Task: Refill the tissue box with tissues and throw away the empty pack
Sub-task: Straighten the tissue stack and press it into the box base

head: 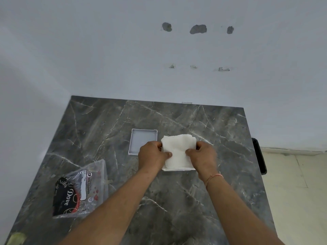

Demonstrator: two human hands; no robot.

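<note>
Tissues (178,152) sit stacked at frame centre, pinched at each side by your left hand (153,154) and right hand (203,156); the open tissue box (143,141) just left awaits filling, and the emptied Dove pack (79,190), lower left, awaits binning

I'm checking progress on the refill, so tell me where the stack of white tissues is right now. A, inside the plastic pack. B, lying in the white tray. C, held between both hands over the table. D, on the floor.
C: the left hand and right hand both hold the tissue stack over the marble table, while the white tray and the plastic pack lie apart from it.
</note>
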